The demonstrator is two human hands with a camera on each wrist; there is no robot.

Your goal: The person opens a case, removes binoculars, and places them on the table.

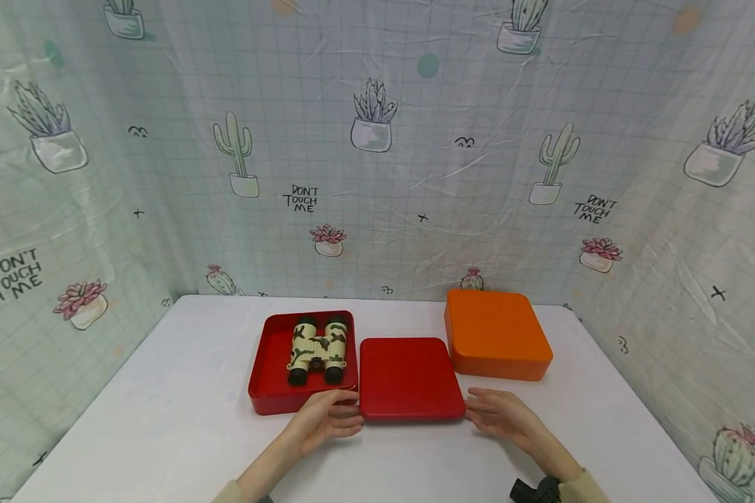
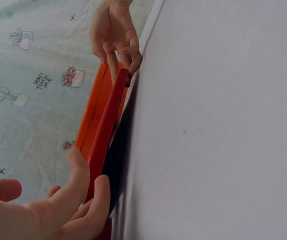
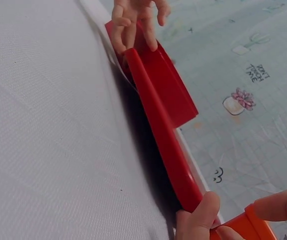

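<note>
At the left of the white table, a shallow red tray is set with its open side up, so that the camouflage binoculars laid inside are left uncovered and kept within its walls. Just in front of the tray's near right corner, the left hand is placed at the left edge of a red lid, the edge being pinched between thumb and fingers. The lid is held close beside the tray's right wall, top face up; a dark gap beneath it in both wrist views suggests that it is borne clear of the table. Its right edge is taken near the front corner by the right hand, also in a light pinch, presumably so that the load is shared and the lid kept level. How firmly it is squeezed cannot be told. Behind the right hand, an orange box is stood untouched, apparently set back to leave room for the hands.
</note>
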